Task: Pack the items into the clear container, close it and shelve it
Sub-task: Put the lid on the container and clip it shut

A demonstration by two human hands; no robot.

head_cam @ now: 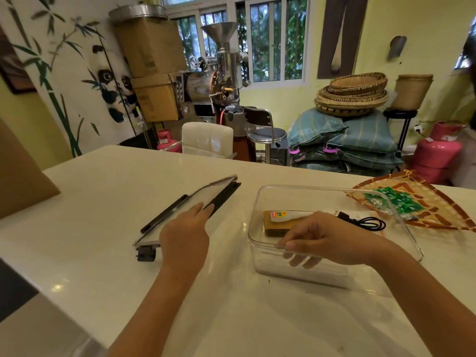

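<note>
Clear container [260, 222] sits open on the white table [103, 202], its near rim pinched by the right hand [316, 237], thumb outside and fingers curled over the edge. Inside lie a brown packet [277, 226] and a black cable [365, 222]. The left hand [184, 239] rests flat on the lid [188, 210], just left of it. A woven tray [438, 210] with green packets [401, 202] sits behind the container.
</note>
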